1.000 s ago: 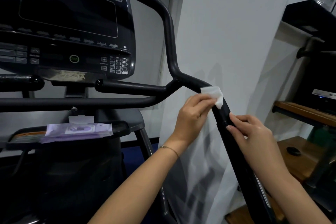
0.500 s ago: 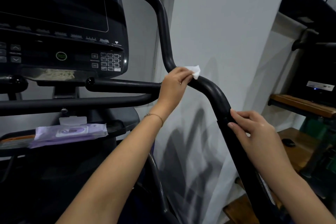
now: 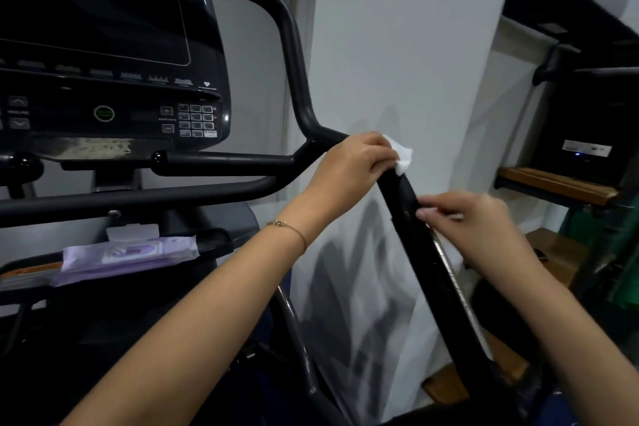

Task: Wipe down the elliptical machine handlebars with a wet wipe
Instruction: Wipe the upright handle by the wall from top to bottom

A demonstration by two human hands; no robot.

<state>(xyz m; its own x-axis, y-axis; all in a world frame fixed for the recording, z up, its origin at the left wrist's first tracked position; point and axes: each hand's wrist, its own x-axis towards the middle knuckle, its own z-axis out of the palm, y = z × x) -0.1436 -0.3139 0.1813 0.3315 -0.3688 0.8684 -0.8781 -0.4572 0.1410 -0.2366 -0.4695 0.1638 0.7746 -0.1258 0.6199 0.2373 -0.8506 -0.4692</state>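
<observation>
Lower right of frame: right hand (image 3: 484, 228) is reaching onto the sloping black handlebar (image 3: 439, 263), fingertips touching the bar; the hand is motion-blurred, so I cannot tell whether it is gripping or only resting. Just above it, centre of frame: left hand (image 3: 352, 166) is curling around the same bar at its bend, holding 1 wet wipe (image 3: 404, 157) pressed against the tube, a white corner sticking out past the knuckles. Judgement: wiping is under way on this 1 handlebar, mid-length; no wet sheen is showing, so I cannot confirm which stretches are already done. Probably left: the sloping part below the right hand, the curved upright section (image 3: 294, 55) rising to the upper centre, and the short horizontal grip (image 3: 224, 160) at centre left. Farther back, lower left: a purple wipes pack (image 3: 128, 252) is lying on the tray under the console (image 3: 103, 45).
</observation>
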